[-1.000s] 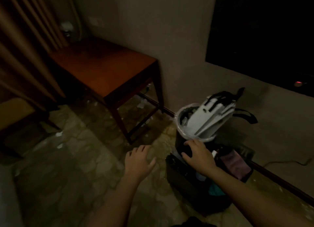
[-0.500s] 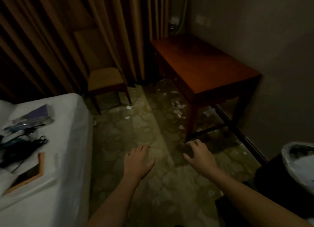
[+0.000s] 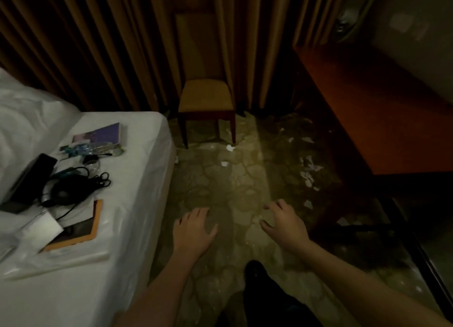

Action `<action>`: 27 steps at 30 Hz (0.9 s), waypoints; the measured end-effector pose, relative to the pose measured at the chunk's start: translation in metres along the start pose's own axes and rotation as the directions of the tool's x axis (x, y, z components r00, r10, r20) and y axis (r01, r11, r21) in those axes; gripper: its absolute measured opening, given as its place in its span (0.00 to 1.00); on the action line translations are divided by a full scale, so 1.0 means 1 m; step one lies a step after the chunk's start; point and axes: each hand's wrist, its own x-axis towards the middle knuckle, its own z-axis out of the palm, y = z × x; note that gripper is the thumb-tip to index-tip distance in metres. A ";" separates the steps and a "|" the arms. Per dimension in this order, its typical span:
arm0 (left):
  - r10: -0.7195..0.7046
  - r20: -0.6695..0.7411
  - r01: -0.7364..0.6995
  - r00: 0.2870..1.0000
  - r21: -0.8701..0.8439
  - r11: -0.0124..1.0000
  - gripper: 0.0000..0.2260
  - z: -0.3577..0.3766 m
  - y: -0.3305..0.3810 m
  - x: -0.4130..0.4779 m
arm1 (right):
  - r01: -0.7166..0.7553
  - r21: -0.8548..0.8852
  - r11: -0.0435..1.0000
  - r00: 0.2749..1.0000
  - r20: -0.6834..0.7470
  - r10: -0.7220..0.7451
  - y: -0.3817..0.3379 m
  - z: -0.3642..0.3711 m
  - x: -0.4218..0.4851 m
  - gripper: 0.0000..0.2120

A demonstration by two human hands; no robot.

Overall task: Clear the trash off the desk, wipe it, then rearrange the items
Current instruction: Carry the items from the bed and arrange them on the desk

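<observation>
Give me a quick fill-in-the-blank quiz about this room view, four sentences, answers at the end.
1. The purple book lies on the white ____.
2. The chair with the yellow seat stands in front of the ____.
3. The left hand and the right hand both hold ____.
4. Paper scraps lie on the ____ beside the wooden desk.
Missing words: bed, curtains, nothing, floor.

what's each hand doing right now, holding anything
Left hand: open, fingers relaxed, holding nothing.
Right hand: open, fingers loosely curled, holding nothing.
</observation>
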 end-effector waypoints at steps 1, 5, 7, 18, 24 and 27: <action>-0.040 -0.011 0.040 0.999 -0.022 0.999 0.29 0.002 -0.004 0.017 | 0.024 -0.003 1.000 1.000 0.019 -0.024 -0.002 0.001 0.025 0.21; -0.240 -0.028 0.236 0.970 -0.103 0.966 0.30 -0.001 -0.018 0.079 | 0.177 -0.020 0.984 0.980 0.101 -0.174 -0.014 -0.004 0.126 0.19; -0.333 -0.052 0.325 0.941 -0.122 0.938 0.26 -0.010 -0.024 0.103 | 0.250 -0.005 0.968 0.959 0.141 -0.247 -0.028 -0.008 0.174 0.19; -0.705 -0.049 0.690 0.707 -0.172 0.704 0.22 -0.042 -0.125 0.162 | 0.570 0.123 0.813 0.735 0.366 -0.570 -0.162 0.055 0.338 0.20; -0.827 -0.047 0.797 0.561 -0.242 0.554 0.23 -0.052 -0.211 0.196 | 0.623 0.174 0.763 0.658 0.410 -0.631 -0.245 0.096 0.402 0.19; -0.866 -0.056 0.826 0.498 -0.273 0.493 0.24 -0.059 -0.248 0.208 | 0.645 0.193 0.740 0.625 0.423 -0.656 -0.286 0.112 0.432 0.20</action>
